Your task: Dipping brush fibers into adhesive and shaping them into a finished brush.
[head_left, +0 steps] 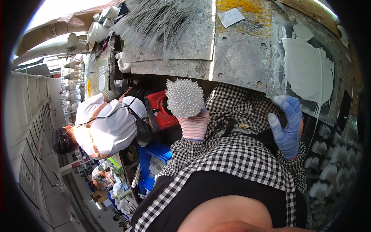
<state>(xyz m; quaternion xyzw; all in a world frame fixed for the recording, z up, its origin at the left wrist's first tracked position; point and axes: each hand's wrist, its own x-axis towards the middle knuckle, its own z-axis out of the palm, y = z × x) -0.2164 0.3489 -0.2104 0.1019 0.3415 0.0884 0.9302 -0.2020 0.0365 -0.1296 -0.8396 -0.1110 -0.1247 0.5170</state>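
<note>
My left hand (195, 125), in a glove with a pink-and-grey striped cuff, is closed round a bundle of thin stems with white bead-like tips (184, 98). The tips face up and hide most of the fingers. The bundle is held over my lap, just short of the table edge. On the right, my right hand (288, 125) wears a light blue glove with pale, whitened fingertips. Its thumb stands apart from the bent fingers, and I see nothing held. Beyond it, a sheet of white paste (309, 71) is spread on a board on the table.
Loose grey stems (154, 29) lie at the table's far left, with yellow rubber bands (251, 13) and a paper slip (231, 17) farther right. A co-worker in white (104, 125) sits left, near a red stool (160, 114) and blue crate (148, 154). White fan-shaped bundles (322, 191) stand right.
</note>
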